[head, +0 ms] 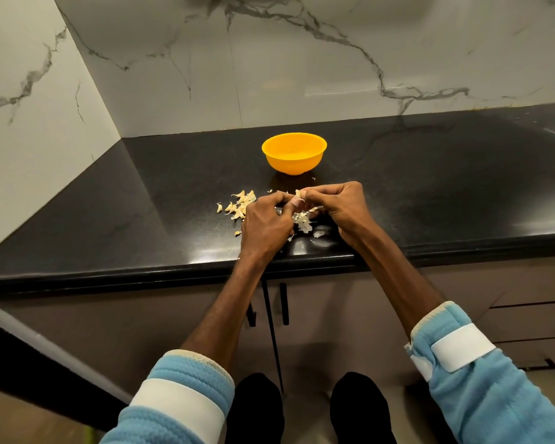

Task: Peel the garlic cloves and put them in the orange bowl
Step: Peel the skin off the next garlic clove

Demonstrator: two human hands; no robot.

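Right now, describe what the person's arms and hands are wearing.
The left hand and right hand are bare, with no gloves. The forearms are uncovered up to fluffy light-blue sleeves: the left sleeve and right sleeve each end in a cream ribbed cuff. A wide white band wraps each sleeve just behind the cuff.

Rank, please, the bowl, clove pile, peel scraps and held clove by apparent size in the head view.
Largest: bowl, though it sits farthest away.
Next: clove pile and peel scraps, similar spread, scraps partly hidden, so unranked.
Smallest: held clove, only its tip showing.
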